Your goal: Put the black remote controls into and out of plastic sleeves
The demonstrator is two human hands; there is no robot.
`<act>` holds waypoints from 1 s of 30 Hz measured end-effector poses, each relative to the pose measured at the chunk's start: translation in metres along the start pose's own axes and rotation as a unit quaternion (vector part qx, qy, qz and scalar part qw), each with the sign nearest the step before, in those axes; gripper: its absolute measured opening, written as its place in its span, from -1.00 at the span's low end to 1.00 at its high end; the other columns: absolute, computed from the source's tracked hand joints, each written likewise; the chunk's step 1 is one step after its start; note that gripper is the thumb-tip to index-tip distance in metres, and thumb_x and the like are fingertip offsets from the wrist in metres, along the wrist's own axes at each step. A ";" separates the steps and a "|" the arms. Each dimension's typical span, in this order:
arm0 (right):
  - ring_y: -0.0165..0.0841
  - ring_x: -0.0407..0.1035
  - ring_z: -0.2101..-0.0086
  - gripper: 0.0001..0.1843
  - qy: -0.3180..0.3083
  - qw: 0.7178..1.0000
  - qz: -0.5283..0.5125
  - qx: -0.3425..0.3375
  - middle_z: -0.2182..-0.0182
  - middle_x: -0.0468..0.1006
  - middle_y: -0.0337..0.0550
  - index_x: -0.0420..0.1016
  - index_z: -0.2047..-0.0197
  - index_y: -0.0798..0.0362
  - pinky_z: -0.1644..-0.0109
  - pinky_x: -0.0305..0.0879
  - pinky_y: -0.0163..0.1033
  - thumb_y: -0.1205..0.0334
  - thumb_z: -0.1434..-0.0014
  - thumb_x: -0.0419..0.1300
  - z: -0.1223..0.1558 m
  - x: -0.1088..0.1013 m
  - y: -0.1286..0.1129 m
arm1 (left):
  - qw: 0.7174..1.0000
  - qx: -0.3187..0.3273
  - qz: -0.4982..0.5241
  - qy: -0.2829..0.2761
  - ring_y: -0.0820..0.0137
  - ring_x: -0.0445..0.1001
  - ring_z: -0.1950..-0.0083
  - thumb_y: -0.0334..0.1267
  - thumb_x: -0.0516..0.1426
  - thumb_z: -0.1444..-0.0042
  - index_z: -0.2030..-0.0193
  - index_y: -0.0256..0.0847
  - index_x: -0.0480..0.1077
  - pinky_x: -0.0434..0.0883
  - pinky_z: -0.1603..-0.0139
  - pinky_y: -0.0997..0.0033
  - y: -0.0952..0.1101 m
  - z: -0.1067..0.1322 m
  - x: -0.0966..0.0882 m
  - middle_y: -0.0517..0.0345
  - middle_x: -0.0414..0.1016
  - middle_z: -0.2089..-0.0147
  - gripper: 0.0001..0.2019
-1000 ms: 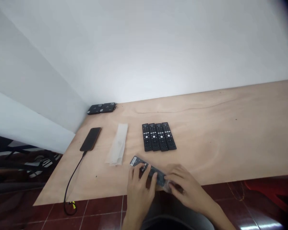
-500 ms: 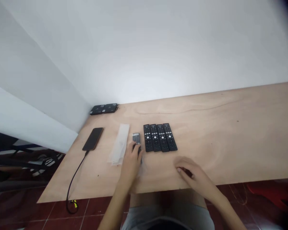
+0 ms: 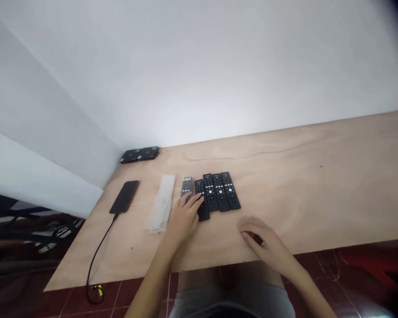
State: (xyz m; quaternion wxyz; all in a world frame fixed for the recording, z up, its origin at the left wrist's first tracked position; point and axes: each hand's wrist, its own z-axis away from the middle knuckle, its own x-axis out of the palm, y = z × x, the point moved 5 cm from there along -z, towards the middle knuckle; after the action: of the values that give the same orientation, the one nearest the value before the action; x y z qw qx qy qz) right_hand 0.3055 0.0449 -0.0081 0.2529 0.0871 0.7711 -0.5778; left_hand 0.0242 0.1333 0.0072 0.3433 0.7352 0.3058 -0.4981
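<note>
My left hand (image 3: 185,217) lies on the plywood table (image 3: 301,185), fingers stretched over the near end of a remote (image 3: 186,186) that shows a grey label. Its fingertips also touch the leftmost black remote (image 3: 202,203) of a row of remotes (image 3: 220,191); that one sits a little nearer to me than the others. My right hand (image 3: 263,244) rests near the table's front edge, right of the row. Its fingers are curled, and what they hold, if anything, is hidden.
A clear plastic sleeve (image 3: 161,202) lies left of the remotes. Further left is a dark phone (image 3: 125,196) with a cable (image 3: 97,256) running off the front edge. Two black boxes (image 3: 139,154) sit in the back corner by the white wall.
My left hand carried the labelled remote from the front edge up to the left end of the row and laid it there. The neighbouring remote slid toward me. My right hand drew back right.
</note>
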 end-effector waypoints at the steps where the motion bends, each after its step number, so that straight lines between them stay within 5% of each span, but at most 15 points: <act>1: -0.07 0.52 -0.06 -0.77 -0.002 1.000 0.004 -0.001 0.01 0.67 -0.02 0.62 0.01 -0.08 -0.21 0.49 0.07 0.18 -0.57 0.11 0.000 0.000 0.000 | 1.000 0.008 -0.002 0.002 -0.14 0.27 -0.50 -0.56 0.11 -0.28 -0.45 -0.14 0.43 0.36 -0.46 -0.31 0.008 0.008 -0.005 -0.07 0.49 -0.46 -0.38; 5: -0.05 0.50 -0.02 -0.90 -0.020 0.999 0.045 -0.009 0.01 0.66 -0.03 0.62 0.00 -0.08 -0.15 0.50 0.08 0.16 -0.46 0.29 0.002 0.004 -0.009 | 0.999 0.031 0.021 -0.005 -0.09 0.34 -0.36 -0.46 0.17 -0.36 -0.36 -0.11 0.49 0.44 -0.36 -0.23 0.047 0.038 -0.018 -0.11 0.50 -0.34 -0.53; 8: 0.03 0.47 -0.08 -0.63 -0.039 0.997 0.073 -0.001 -0.06 0.64 -0.02 0.62 -0.09 -0.10 -0.19 0.48 0.15 0.10 -0.26 0.52 0.003 0.007 -0.017 | 0.999 0.031 0.044 -0.006 -0.06 0.39 -0.28 -0.35 0.24 -0.40 -0.31 -0.10 0.51 0.50 -0.28 -0.18 0.078 0.053 -0.014 -0.11 0.53 -0.22 -0.63; 11: 0.04 0.46 -0.13 -0.58 -0.057 0.995 0.077 0.009 -0.09 0.64 -0.03 0.66 -0.13 -0.14 -0.24 0.49 0.16 0.15 -0.23 0.54 0.005 0.007 -0.017 | 0.997 0.015 0.075 0.012 0.00 0.45 -0.18 -0.32 0.26 -0.41 -0.28 -0.13 0.51 0.54 -0.20 -0.11 0.095 0.060 -0.004 -0.11 0.55 -0.12 -0.67; 20: -0.02 0.45 -0.28 -0.50 -0.014 0.998 0.062 -0.024 -0.28 0.60 -0.02 0.55 -0.39 -0.19 -0.42 0.43 0.18 0.15 -0.42 0.39 0.000 -0.009 0.007 | 0.983 0.008 0.148 0.113 0.11 0.54 -0.24 -0.41 0.21 -0.46 -0.27 -0.05 0.51 0.57 -0.26 -0.07 0.048 0.076 -0.004 -0.05 0.56 -0.20 -0.68; 24: -0.01 0.48 -0.25 -0.61 -0.016 0.996 0.074 -0.043 -0.25 0.61 0.01 0.61 -0.31 -0.15 -0.36 0.49 0.17 0.12 -0.46 0.34 -0.003 -0.006 0.003 | 0.979 -0.008 0.176 0.100 0.10 0.56 -0.27 -0.34 0.22 -0.46 -0.31 -0.01 0.50 0.58 -0.28 -0.09 0.038 0.080 -0.003 -0.06 0.57 -0.24 -0.66; 30: -0.05 0.48 -0.24 -0.61 -0.022 0.995 0.094 -0.016 -0.26 0.62 -0.03 0.53 -0.39 -0.18 -0.37 0.46 0.16 0.14 -0.61 0.09 -0.008 0.001 -0.008 | 0.957 -0.114 0.264 0.041 0.09 0.61 -0.18 -0.19 0.21 -0.48 -0.25 -0.01 0.55 0.60 -0.20 -0.03 0.050 0.064 -0.005 -0.03 0.64 -0.15 -0.73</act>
State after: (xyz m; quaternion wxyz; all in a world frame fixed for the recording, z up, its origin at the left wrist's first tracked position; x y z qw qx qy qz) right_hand 0.2988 0.0498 -0.0007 0.3242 0.1427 0.7627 -0.5411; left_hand 0.0288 0.0520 0.0045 0.5311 0.7659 0.1690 -0.3206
